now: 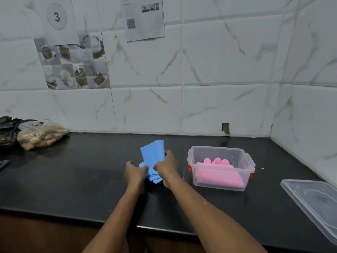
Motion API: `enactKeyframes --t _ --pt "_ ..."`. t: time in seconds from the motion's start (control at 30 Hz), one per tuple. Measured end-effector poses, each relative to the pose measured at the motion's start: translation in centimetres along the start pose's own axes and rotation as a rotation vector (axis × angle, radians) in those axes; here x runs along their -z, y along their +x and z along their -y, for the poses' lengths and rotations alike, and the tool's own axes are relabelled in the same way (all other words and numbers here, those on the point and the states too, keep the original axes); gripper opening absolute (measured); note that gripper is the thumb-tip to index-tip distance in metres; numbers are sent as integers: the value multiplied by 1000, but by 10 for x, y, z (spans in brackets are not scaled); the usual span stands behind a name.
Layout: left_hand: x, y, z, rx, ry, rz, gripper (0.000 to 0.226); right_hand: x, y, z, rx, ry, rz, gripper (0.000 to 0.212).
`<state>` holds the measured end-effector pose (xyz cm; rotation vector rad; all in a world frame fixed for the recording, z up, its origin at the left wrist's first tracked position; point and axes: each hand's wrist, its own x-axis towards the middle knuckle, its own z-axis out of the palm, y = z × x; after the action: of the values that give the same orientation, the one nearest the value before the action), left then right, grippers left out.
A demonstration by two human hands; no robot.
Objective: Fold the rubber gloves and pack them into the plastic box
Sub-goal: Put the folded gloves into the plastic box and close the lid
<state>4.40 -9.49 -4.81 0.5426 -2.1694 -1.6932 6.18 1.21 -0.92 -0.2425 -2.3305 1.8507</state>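
Head view. The left hand (135, 171) and right hand (166, 166) both pinch a folded blue rubber glove (152, 154) on the black counter (73, 179), left hand at the glove's near-left edge, right hand closed over its right side. To the right of the grip stands the open plastic box (221, 168), holding a folded pink glove (218, 172). Farther right lies the clear lid (313, 201). Well left of the grip, against the wall, sits a plastic bag (41, 135).
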Motion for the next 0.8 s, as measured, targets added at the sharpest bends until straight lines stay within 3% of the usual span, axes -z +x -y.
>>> enactKeyframes --t 0.1,0.2,0.33,0.4,0.5,0.57,0.7,0.8 --pt "10 6 -15 81 -195 115 106 17 -1 15 87 15 21 39" --pt "19 12 -41 -31 -343 263 113 48 -1 39 154 67 113 44" --pt "21 5 -84 -240 -501 571 76 104 1 62 197 98 275 44" --pt "13 -3 -100 -205 -589 807 57 130 2 68 180 106 347 44" --pt "-10 -18 -118 -120 -586 1059 48 162 5 70 139 119 380 44" --pt "-32 -32 -127 -157 -525 1041 45 180 7 69 106 141 344 43" --pt "-71 -60 -141 -85 -642 730 37 212 13 56 29 353 195 28" --pt "-100 -81 -147 -10 -726 608 28 225 12 42 -55 478 88 35"
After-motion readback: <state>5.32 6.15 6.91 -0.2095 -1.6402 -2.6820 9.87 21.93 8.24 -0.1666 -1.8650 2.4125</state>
